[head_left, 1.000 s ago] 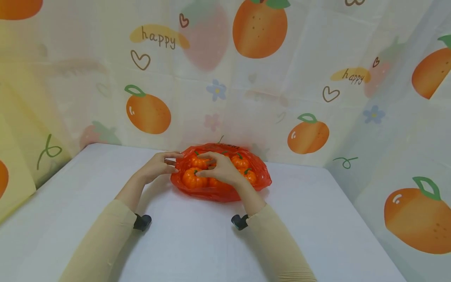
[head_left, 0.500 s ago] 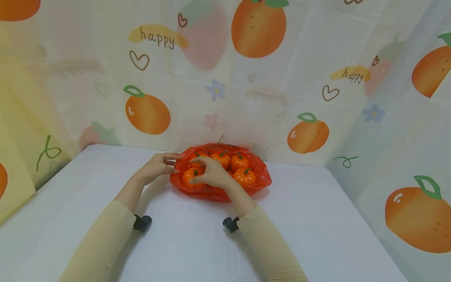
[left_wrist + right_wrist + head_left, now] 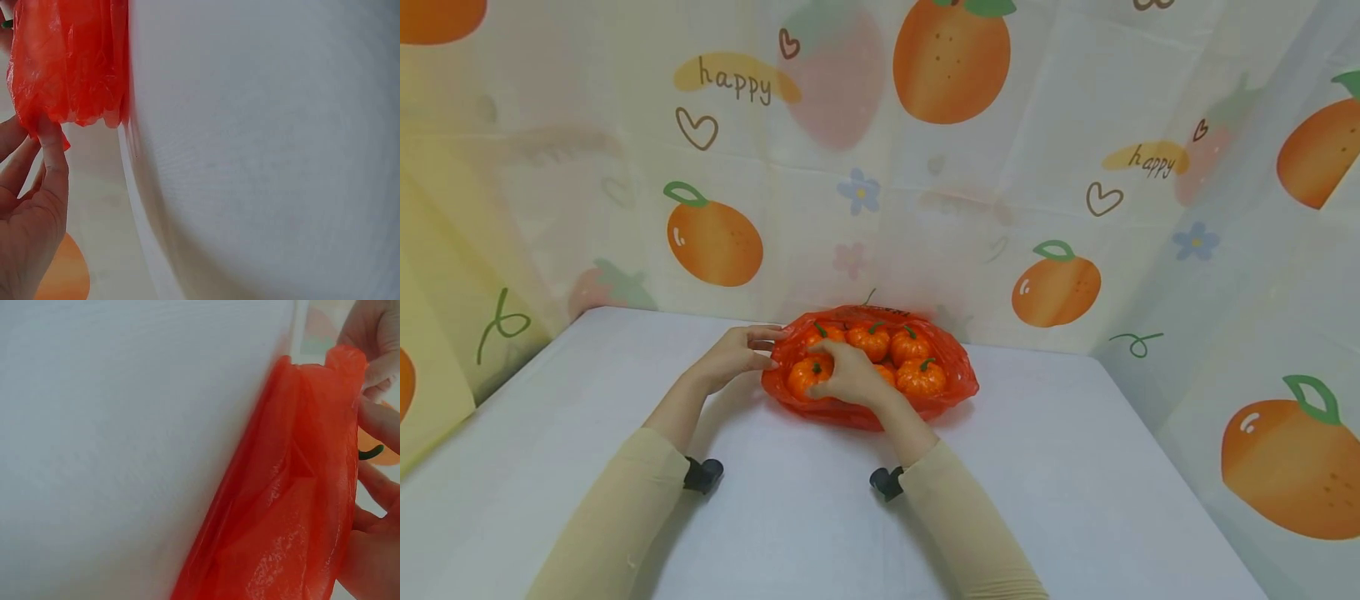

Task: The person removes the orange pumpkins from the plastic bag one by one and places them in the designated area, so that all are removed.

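Note:
An open red plastic bag point(image 3: 872, 417) lies at the back of the table, holding several shiny orange toy pumpkins with green stems. My left hand point(image 3: 735, 357) pinches the bag's left edge; in the left wrist view, red plastic pokes out between its fingers point(image 3: 53, 165). Over the bag's mouth, my right hand point(image 3: 853, 377) is spread with thumb and fingers apart around the front-left pumpkin point(image 3: 805, 377). A green stem point(image 3: 371, 452) shows between thumb and fingers in the right wrist view. The bag wall hides any contact with that pumpkin.
A white cloth covers the table point(image 3: 797, 517). Right behind the bag hangs a fruit-print curtain point(image 3: 925, 208), which also closes off both sides. A dark wrist camera point(image 3: 703, 475) is strapped to each forearm.
My right hand has moved left, from above the bag's middle to the front-left pumpkin, uncovering the pumpkins behind it. The left hand stays at the bag's edge.

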